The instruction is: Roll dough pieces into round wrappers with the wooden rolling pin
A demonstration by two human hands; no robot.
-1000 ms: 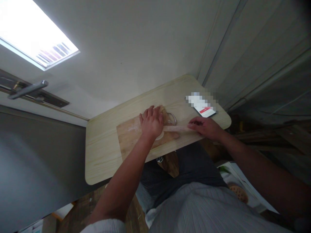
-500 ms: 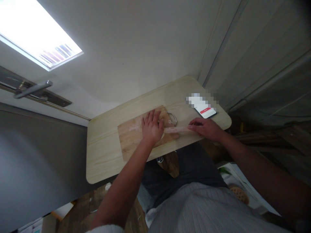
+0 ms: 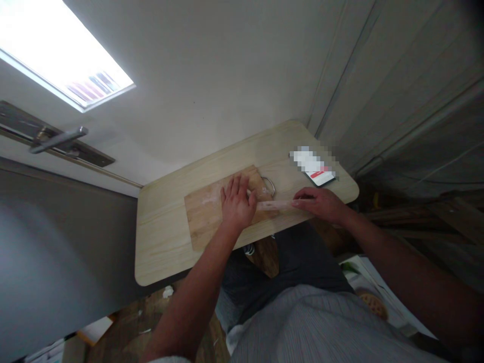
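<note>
My left hand (image 3: 239,202) lies palm down on a wooden cutting board (image 3: 204,227), its fingers stretched out. Whatever is under the palm is hidden. From beside its thumb a pale, white-dusted rolling pin (image 3: 275,205) runs right, past the board's edge. My right hand (image 3: 321,202) pinches the far end of the rolling pin between thumb and fingers. White powdery patches mark the board around my left hand. A metal ring handle (image 3: 269,185) sticks out at the board's right end.
The board rests on a light wood table (image 3: 161,237) with rounded corners. A phone (image 3: 319,174) with a lit screen lies at the right. A wall stands behind the table, and a door handle (image 3: 60,140) is at left. My legs are below the front edge.
The rolling pin's part near my left hand has shifted slightly toward me. Both hands keep nearly the same places; the view has moved a little.
</note>
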